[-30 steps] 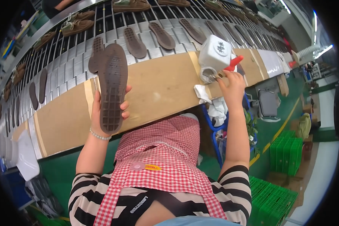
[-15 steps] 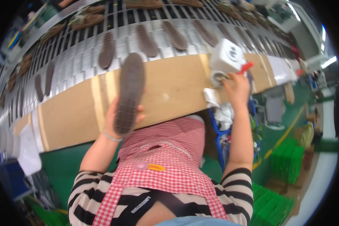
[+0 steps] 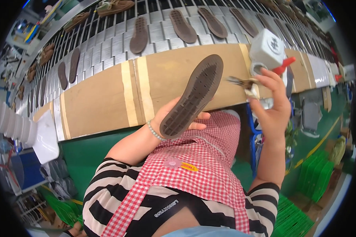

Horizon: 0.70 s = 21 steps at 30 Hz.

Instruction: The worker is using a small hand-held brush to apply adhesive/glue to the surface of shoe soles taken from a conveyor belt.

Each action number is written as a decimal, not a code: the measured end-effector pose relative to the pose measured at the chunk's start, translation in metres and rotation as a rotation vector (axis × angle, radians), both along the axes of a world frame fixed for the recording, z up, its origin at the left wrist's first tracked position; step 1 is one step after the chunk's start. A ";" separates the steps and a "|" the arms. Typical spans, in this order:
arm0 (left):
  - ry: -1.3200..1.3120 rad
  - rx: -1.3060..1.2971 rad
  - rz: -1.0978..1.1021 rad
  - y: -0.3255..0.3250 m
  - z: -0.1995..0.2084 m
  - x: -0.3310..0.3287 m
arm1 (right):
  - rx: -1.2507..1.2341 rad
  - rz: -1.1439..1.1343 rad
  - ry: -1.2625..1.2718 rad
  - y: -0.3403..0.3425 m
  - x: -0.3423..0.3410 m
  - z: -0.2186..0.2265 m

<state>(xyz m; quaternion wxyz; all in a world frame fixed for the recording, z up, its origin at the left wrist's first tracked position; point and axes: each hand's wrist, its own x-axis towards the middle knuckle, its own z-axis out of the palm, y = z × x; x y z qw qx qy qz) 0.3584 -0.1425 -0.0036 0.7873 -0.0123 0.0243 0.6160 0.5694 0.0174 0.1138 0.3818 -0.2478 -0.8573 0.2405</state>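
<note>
Left hand [image 3: 174, 118] is clamped on a dark brown shoe sole [image 3: 194, 94], tread up, now tilted diagonally above the cardboard-covered bench edge [image 3: 103, 102]; a second ago it stood upright. Right hand [image 3: 271, 104] has come away from the white glue pot [image 3: 267, 49] and grips a small brush [image 3: 241, 82], bristles pointing at the sole's toe. Judgement: brushing is imminent. More soles [image 3: 139, 34] lie on the slatted conveyor [image 3: 106, 43].
</note>
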 end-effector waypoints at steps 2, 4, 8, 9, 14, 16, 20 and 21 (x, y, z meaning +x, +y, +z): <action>-0.009 0.044 -0.028 -0.002 0.004 0.005 | 0.109 0.087 -0.043 -0.014 -0.010 0.005; 0.012 0.066 -0.067 -0.003 0.002 0.008 | 0.151 0.118 -0.065 -0.020 -0.014 0.003; 0.029 0.106 -0.075 -0.007 0.001 0.012 | 0.293 0.159 -0.074 -0.023 -0.019 -0.003; 0.029 0.103 -0.073 -0.007 0.001 0.013 | 0.334 0.163 -0.077 -0.023 -0.019 -0.005; 0.068 0.090 -0.087 -0.014 0.005 0.013 | 0.304 0.231 -0.123 -0.040 -0.022 -0.004; 0.075 0.037 -0.077 -0.016 0.007 0.013 | 0.284 0.251 -0.143 -0.050 -0.021 -0.005; 0.122 -0.060 0.012 -0.015 0.022 0.017 | 0.227 0.272 -0.121 -0.068 -0.025 -0.012; 0.090 -0.123 0.044 -0.014 0.022 0.019 | 0.207 0.279 -0.128 -0.072 -0.026 -0.013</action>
